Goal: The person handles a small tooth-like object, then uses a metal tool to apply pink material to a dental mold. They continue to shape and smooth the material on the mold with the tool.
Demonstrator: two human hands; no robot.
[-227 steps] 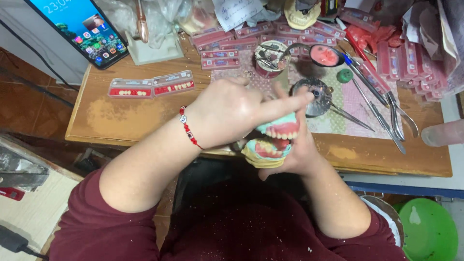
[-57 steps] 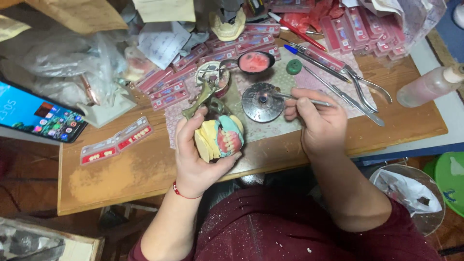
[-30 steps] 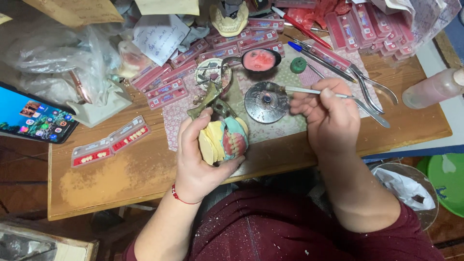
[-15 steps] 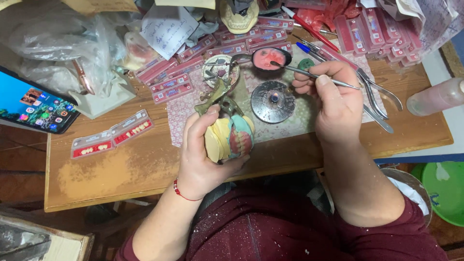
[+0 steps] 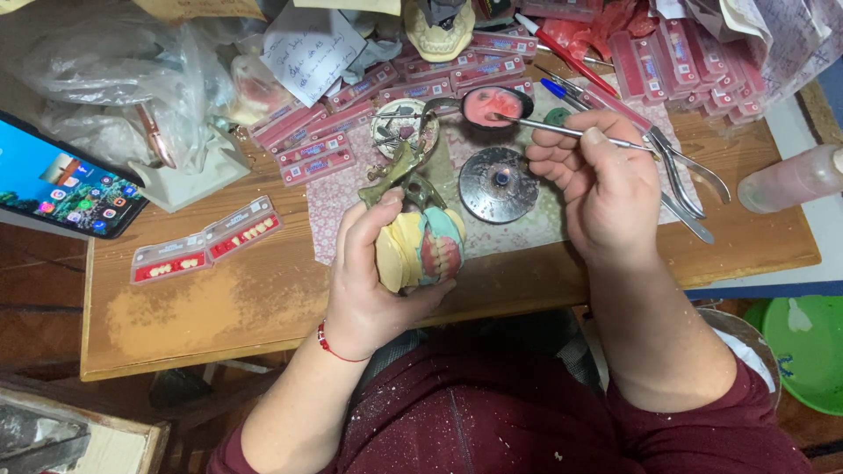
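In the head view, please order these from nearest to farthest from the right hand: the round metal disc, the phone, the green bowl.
From the right hand:
1. Round metal disc, just beside it, toward the left hand.
2. Green bowl, below the table edge, at the far right.
3. Phone, at the far left edge.

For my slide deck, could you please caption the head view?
Left hand holds a denture model while right hand dips a metal tool into pink wax dish.
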